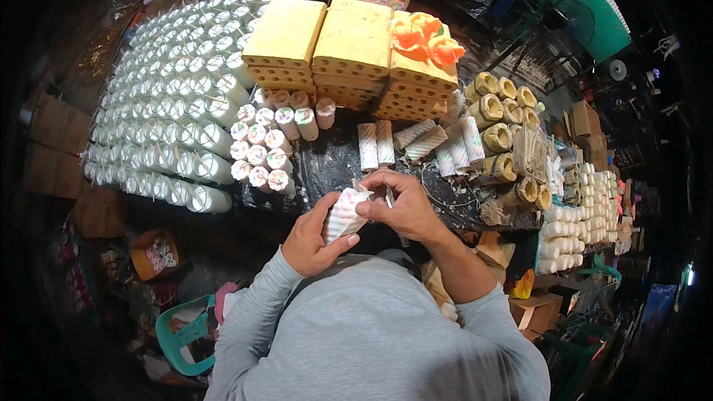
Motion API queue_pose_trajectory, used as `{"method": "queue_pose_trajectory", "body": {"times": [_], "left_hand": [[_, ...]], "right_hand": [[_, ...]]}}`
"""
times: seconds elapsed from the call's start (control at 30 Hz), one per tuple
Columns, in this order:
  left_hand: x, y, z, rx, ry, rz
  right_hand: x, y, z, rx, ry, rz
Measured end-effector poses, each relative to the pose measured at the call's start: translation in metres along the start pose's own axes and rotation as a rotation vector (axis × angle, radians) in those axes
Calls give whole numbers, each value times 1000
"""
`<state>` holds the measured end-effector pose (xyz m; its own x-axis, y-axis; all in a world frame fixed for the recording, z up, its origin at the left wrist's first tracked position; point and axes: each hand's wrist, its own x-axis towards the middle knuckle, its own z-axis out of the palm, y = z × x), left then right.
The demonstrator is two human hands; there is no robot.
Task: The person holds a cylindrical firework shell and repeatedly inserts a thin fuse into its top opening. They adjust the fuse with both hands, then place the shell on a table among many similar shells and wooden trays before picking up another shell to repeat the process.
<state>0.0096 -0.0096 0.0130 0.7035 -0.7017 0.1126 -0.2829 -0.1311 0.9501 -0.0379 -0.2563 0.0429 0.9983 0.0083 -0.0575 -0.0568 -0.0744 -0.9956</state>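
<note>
In front of my body, my left hand [312, 238] wraps round a white twisted candle [346, 212] with pink tints, its top tilted toward the right. My right hand [401, 206] is closed at the candle's upper end, thumb against its side. A small shiny metal tool [389, 195] shows between the right fingers; its kind is not clear. Just beyond my hands, two twisted pillar candles [376, 145] stand on the black-covered table [330, 160]. More striped candles [422, 139] lie and stand to their right.
White candles with coloured tops [260, 147] cluster left of my hands. Rows of white-filled glasses [171, 119] cover the table's left. Yellow perforated blocks [353, 37] carry orange flowers [427, 38]. Hollow yellowish moulds [499, 134] stand right. A green chair [182, 338] is lower left.
</note>
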Motion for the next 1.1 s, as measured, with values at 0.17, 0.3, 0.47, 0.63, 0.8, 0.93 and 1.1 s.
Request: {"method": "queue_pose_trajectory", "body": {"times": [0.17, 0.3, 0.47, 0.63, 0.8, 0.93, 1.1], "left_hand": [[4, -5, 12, 415, 188, 186], [2, -5, 17, 395, 224, 150], [3, -1, 16, 389, 237, 65], [5, -2, 10, 371, 270, 59], [1, 0, 9, 311, 268, 12], [-2, 4, 8, 343, 255, 53], [-15, 12, 5, 264, 159, -68]], "right_hand": [[3, 11, 12, -132, 128, -229], [1, 30, 9, -11, 125, -173], [-7, 57, 2, 913, 220, 192], [-37, 63, 15, 942, 228, 503], [-51, 27, 8, 28, 110, 31], [-67, -8, 21, -668, 2, -237], [-69, -16, 29, -795, -36, -240]]}}
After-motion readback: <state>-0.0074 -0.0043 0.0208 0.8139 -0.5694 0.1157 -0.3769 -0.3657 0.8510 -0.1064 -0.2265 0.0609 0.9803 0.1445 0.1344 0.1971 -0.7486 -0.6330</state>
